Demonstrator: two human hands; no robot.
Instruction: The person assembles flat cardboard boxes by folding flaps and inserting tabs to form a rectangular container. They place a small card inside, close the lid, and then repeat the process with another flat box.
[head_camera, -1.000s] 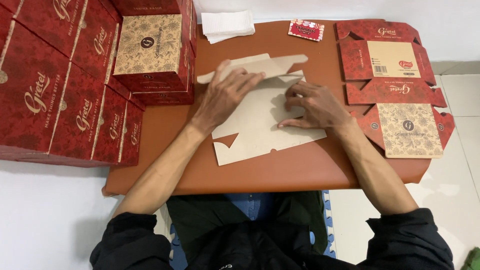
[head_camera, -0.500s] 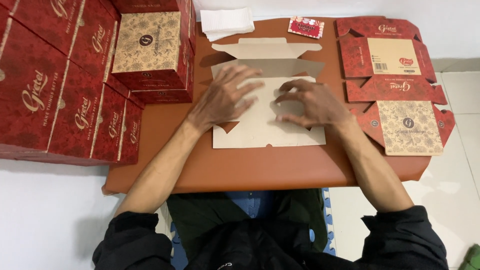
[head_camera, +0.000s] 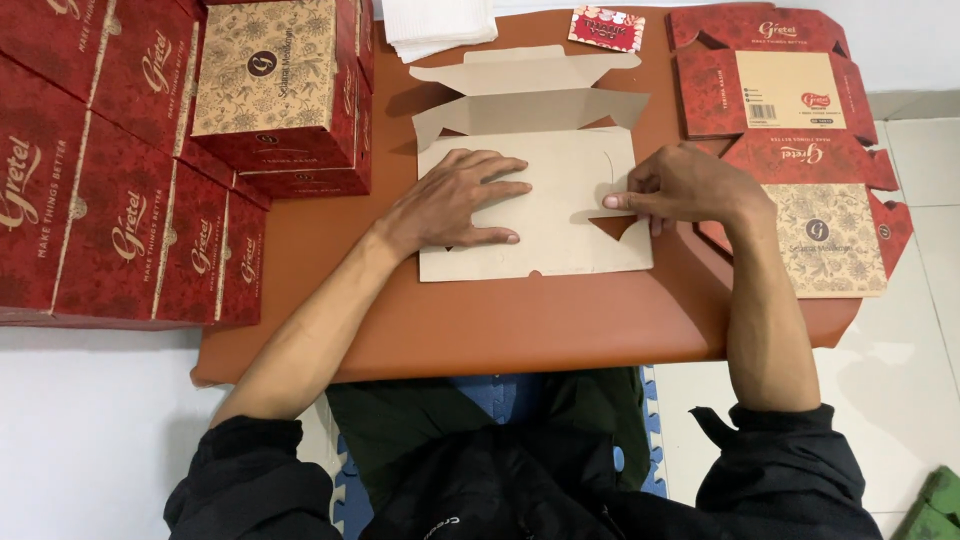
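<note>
On the round-edged brown table (head_camera: 520, 330), nearest the person, lies the flat unprinted-side-up tan cardboard box blank (head_camera: 545, 235). The left hand (head_camera: 455, 200) lies spread and flat on the blank's left half, pinning it and gripping nothing. The right hand (head_camera: 680, 188) pinches a flap at the blank's right edge between thumb and fingers. Beyond the blank's far edge, 2 long flaps stand partly raised. The step looks like folding the side panels; the next move likely needs the pinched flap creased inward while the blank stays pinned. Left of the blank stand finished red boxes (head_camera: 120, 170); right of it lie flat red printed blanks (head_camera: 800, 150).
</note>
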